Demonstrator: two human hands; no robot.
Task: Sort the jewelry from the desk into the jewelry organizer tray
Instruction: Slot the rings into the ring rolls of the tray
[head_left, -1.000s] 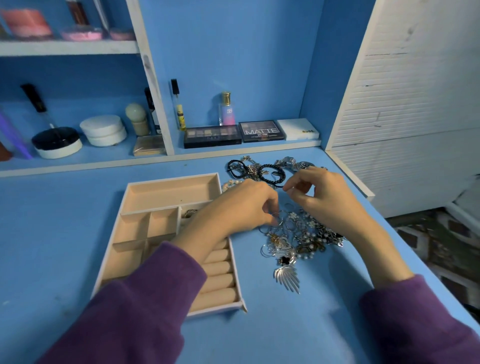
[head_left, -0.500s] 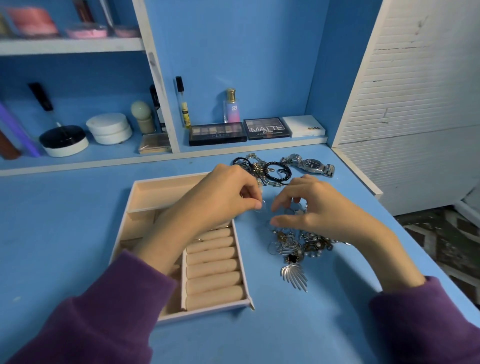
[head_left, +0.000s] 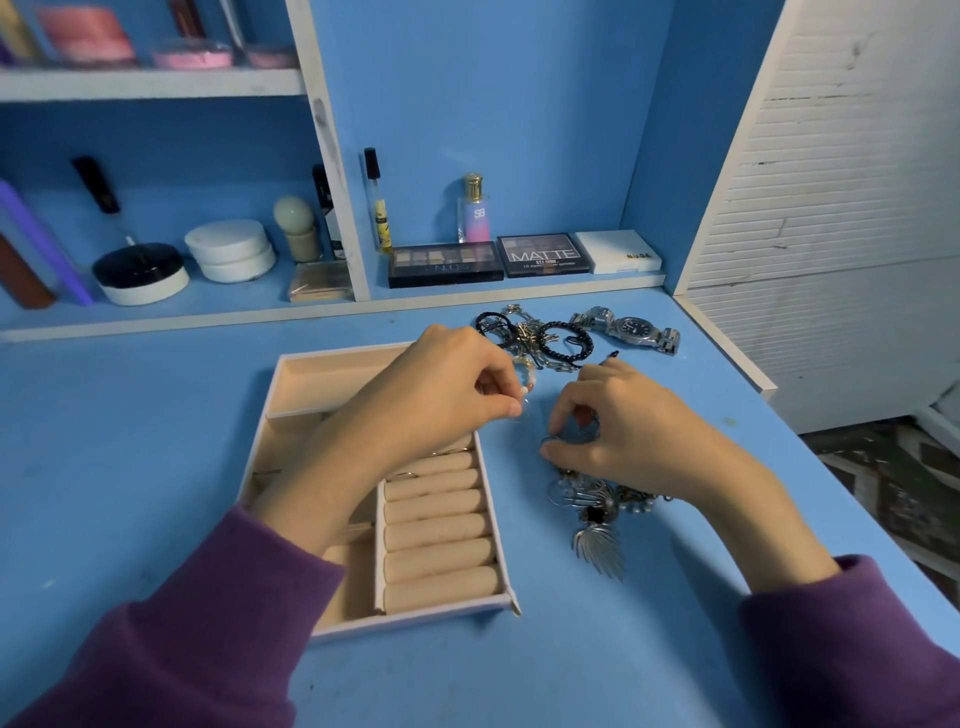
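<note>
The left hand (head_left: 452, 384) reaches across the organizer tray (head_left: 332, 366) and pinches a small ring (head_left: 521, 414) just past the tray's right edge. Farther right of the tray, the right hand (head_left: 628, 436) pinches a piece (too blurred to name) on the jewelry pile (head_left: 597, 512) on the worktop (head_left: 156, 441).

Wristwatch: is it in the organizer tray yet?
No, the wristwatch lies on the blue desk near the back ledge, to the right of the organizer tray and outside it.

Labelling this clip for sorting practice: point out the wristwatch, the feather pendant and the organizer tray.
wristwatch (head_left: 632, 327), head view, on its dark dial.
feather pendant (head_left: 600, 552), head view, on its silver vanes.
organizer tray (head_left: 415, 617), head view, on its near rim.
</note>
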